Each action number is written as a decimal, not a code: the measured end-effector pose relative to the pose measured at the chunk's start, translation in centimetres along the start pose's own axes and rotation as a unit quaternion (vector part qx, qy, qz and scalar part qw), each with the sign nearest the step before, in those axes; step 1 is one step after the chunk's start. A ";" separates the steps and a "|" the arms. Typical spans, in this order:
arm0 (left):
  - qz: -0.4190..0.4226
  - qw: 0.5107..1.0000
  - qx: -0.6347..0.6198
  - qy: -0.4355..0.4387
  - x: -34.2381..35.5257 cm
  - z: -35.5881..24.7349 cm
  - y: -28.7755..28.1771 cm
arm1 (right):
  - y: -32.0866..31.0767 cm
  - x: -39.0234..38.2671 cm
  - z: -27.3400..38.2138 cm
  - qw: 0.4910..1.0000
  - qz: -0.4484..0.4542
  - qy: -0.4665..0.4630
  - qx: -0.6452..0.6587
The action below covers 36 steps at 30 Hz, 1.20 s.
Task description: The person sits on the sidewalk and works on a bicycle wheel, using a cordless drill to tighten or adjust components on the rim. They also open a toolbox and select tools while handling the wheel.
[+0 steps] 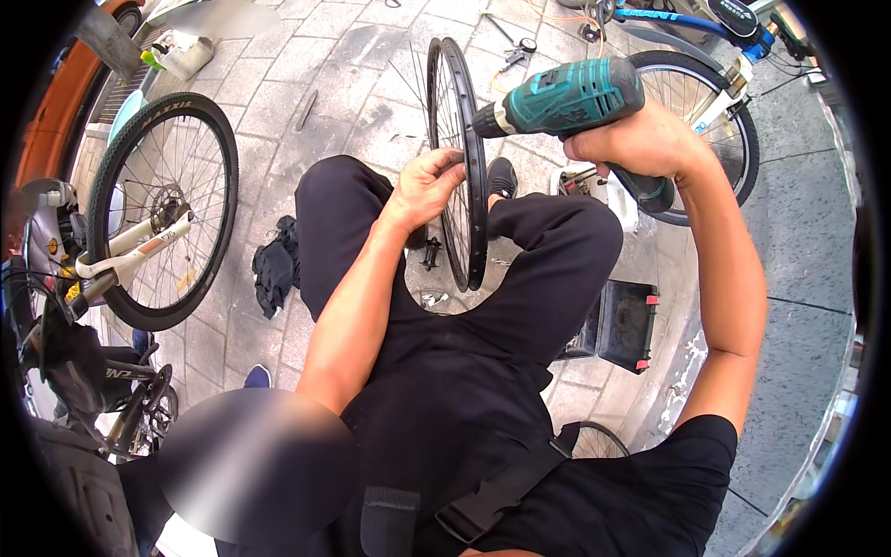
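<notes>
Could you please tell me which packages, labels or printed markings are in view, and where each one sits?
Tyre of the left bicycle wheel: pale lettering on its black sidewall.
Bicycle frame, top right: white lettering on a blue tube.
Box, top left on the paving: small, pale, open.
Case by the right knee: black, red latches.

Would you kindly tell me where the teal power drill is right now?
In the head view, the teal power drill is upper centre-right, gripped by the right hand, its tip against the bare wheel rim that the left hand steadies.
</notes>
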<state>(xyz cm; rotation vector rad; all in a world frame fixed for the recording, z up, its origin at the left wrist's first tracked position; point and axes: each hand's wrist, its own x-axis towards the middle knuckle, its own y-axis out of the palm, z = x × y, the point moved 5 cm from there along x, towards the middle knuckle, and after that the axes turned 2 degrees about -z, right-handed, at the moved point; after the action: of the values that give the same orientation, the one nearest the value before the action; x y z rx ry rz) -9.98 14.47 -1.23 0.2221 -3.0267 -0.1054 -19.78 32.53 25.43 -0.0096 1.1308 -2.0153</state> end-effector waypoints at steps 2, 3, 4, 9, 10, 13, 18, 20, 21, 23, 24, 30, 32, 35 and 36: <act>-0.024 0.999 -0.033 0.014 1.1 -0.6 0.2 | 0.3 -1.6 -0.2 0.999 -0.012 0.026 0.021; -0.041 0.998 -0.039 0.011 1.3 -1.3 0.2 | 0.8 -1.7 -1.2 0.999 -0.016 0.001 0.034; -0.048 0.998 -0.035 0.018 1.4 -1.6 0.3 | 1.3 -1.9 -1.9 0.999 -0.023 0.003 0.022; -0.074 0.996 -0.037 0.022 1.6 -2.7 0.9 | 2.5 -2.5 -3.5 0.997 -0.040 0.008 0.072; -0.075 0.996 -0.039 0.028 1.7 -2.9 1.2 | 2.5 -2.5 -3.7 0.997 -0.035 0.007 0.070; -0.067 0.997 -0.037 0.026 1.7 -2.4 1.5 | 2.4 -2.5 -4.3 0.999 -0.024 0.025 0.039; -0.059 0.995 -0.074 0.006 1.6 -2.3 2.3 | 1.8 -2.5 -4.3 0.996 -0.069 -0.063 0.009; -0.063 0.996 -0.058 0.015 1.6 -2.4 2.3 | 1.4 -2.5 -3.9 0.991 -0.063 -0.094 -0.065; -0.063 0.997 -0.050 0.021 1.6 -2.2 2.2 | 0.9 -2.6 -3.2 0.989 -0.040 -0.073 -0.120; -0.065 0.996 -0.046 0.028 1.4 -2.2 2.2 | 0.0 -2.7 -1.6 0.976 -0.001 -0.079 -0.201; -0.068 0.996 -0.050 0.027 1.3 -2.4 2.2 | -0.3 -2.5 -0.8 0.968 0.017 -0.105 -0.228; -0.070 0.997 -0.027 0.008 1.4 -2.1 2.1 | -0.9 0.1 1.3 0.939 0.068 -0.152 -0.302; -0.088 0.996 -0.018 0.023 1.2 -2.0 1.9 | -0.7 0.6 2.7 0.950 0.066 -0.088 -0.292; -0.087 0.996 -0.011 0.018 1.3 -1.9 1.7 | -0.5 1.2 3.7 0.952 0.058 -0.052 -0.297; -0.083 0.996 0.000 0.010 1.1 -3.0 1.9 | -0.6 1.1 4.1 0.948 0.052 -0.050 -0.309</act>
<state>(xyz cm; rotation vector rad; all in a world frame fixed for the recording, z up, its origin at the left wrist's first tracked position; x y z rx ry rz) -10.97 15.95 2.00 0.4724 -2.9841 -0.1161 -19.42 29.08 27.89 -0.3585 1.6136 -1.4800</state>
